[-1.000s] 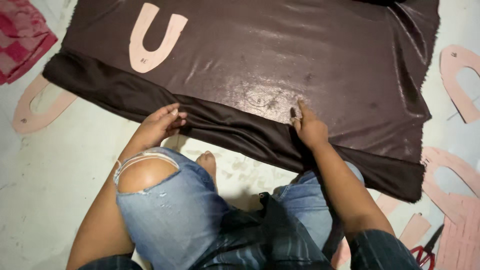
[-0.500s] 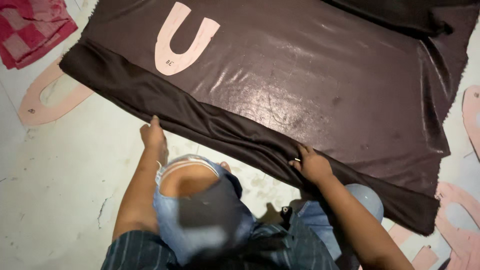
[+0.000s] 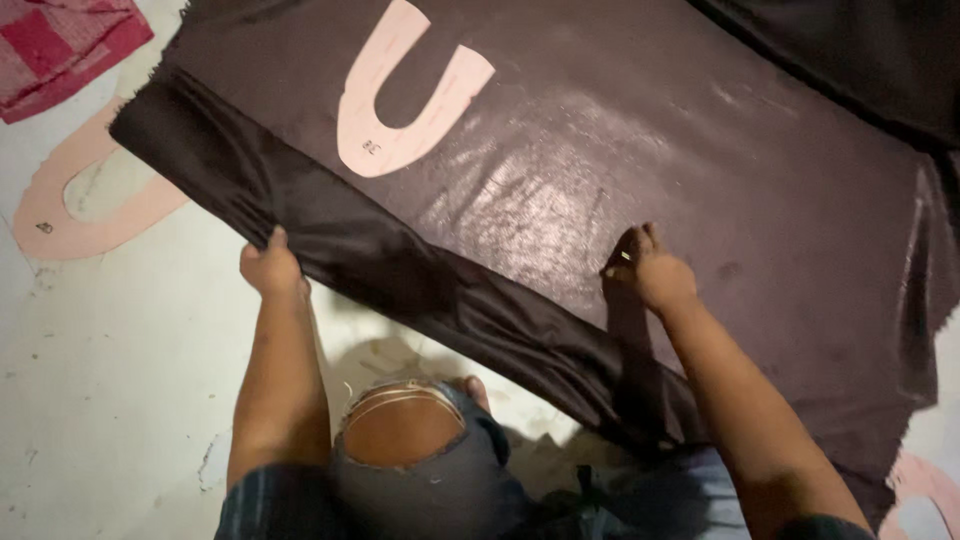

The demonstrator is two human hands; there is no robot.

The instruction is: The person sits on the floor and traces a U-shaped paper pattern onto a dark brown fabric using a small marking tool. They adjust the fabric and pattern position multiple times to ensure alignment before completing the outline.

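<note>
Left hand point(image 3: 270, 265) pinches the folded edge of soft, slippery dark fabric point(image 3: 620, 170) on the floor point(image 3: 120, 370); right hand point(image 3: 655, 272) presses it, fingers curled.

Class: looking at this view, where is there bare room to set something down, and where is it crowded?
Bare floor lies left of the left hand, below the pink U-shaped template. The dark fabric has open surface beyond the right hand. Crowded: the folded edge near the knees.
</note>
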